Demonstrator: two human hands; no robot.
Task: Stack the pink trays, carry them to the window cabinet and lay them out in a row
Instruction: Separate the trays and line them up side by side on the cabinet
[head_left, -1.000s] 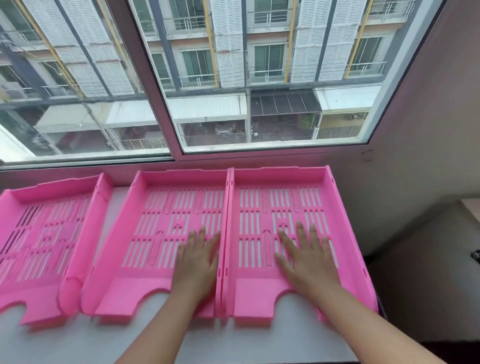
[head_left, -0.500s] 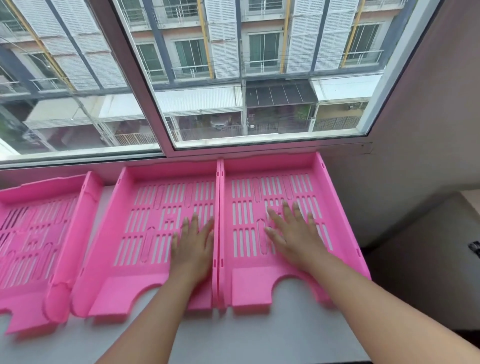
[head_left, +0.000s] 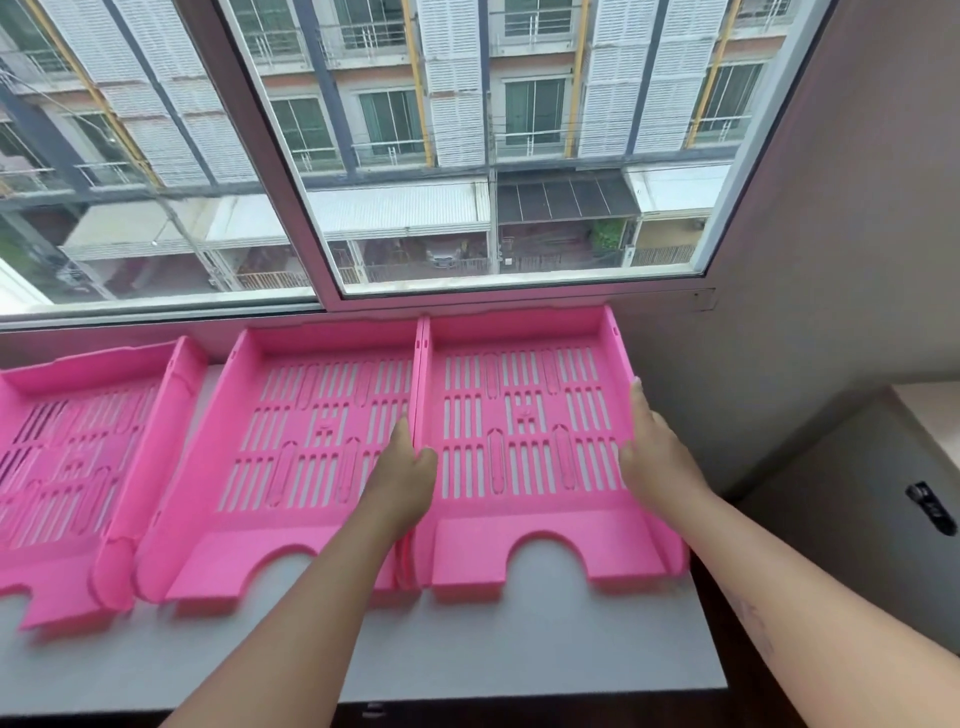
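Note:
Three pink slotted trays lie side by side on the white cabinet top (head_left: 519, 639) under the window. The right tray (head_left: 524, 431) touches the middle tray (head_left: 311, 441); the left tray (head_left: 72, 441) runs off the frame's left edge and its right wall overlaps the middle tray's left wall. My left hand (head_left: 402, 480) clasps the right tray's left wall, thumb inside that tray, fingers over the middle tray. My right hand (head_left: 652, 452) grips the right tray's right wall.
A large window (head_left: 467, 156) rises just behind the trays. A grey wall (head_left: 831, 260) closes the right side. Lower at the right stands a grey cabinet (head_left: 857, 519) with a dark handle (head_left: 932, 506). The white cabinet's front edge is near me.
Both hands lifted off the tray floors and moved apart onto the right tray's two side walls. The camera dipped slightly, so the trays sit a little lower in view.

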